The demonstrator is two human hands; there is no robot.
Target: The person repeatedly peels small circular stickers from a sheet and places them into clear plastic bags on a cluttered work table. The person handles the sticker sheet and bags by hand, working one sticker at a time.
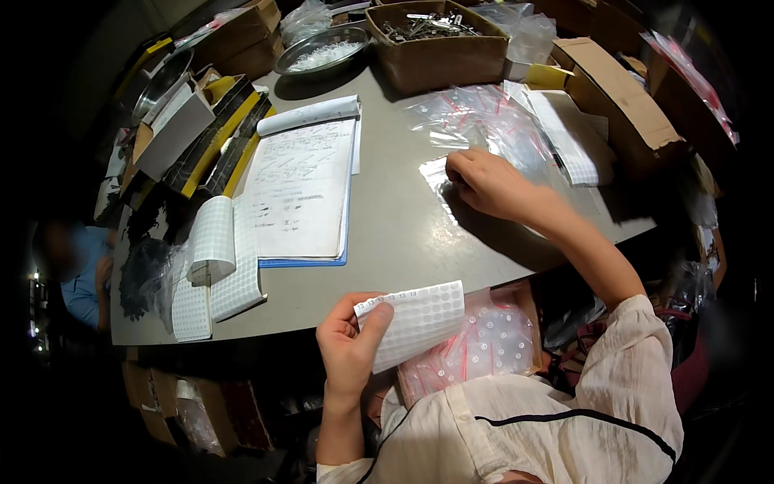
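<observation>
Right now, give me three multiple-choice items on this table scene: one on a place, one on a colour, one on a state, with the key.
1. Where does the open notebook lie?
A. On the grey table, left of the right hand
B. Inside the cardboard box
C. On the person's lap

2. What colour are the stripes on the clear bags?
A. Green
B. Red
C. Blue

3. What is the left hand doing?
A. Resting empty
B. Gripping a pen
C. Holding a sticker sheet

Key: 1 A, it lies flat on the tabletop; 2 B, red stripes cross the bags; 3 C, thumb and fingers pinch the sheet's edge.
</observation>
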